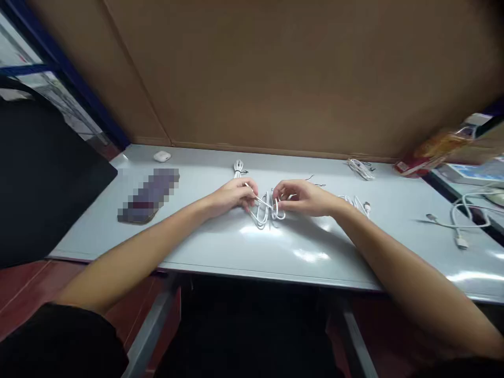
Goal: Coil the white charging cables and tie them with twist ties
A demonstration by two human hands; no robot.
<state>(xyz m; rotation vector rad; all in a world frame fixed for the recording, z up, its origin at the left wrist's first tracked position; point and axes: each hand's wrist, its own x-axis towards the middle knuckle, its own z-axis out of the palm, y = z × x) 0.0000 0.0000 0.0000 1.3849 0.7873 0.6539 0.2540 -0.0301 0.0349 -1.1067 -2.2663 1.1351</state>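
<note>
One thin white looped cable [260, 219] is held between two bare hands, low over the glossy pale-grey tabletop [236, 252]. A strand is pinched by the left hand [235, 194], its grip closed; a small loop is pinched by the right hand [302, 197], thumb and forefinger nearly together. Just beyond the left grip, a white cable bundle with a dark tie [238, 168] is seen; beyond the right grip, thin black wires [319, 184].

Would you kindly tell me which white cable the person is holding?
The loosely coiled cable gripped by the left hand and right hand; the other cables lie unheld.
</note>
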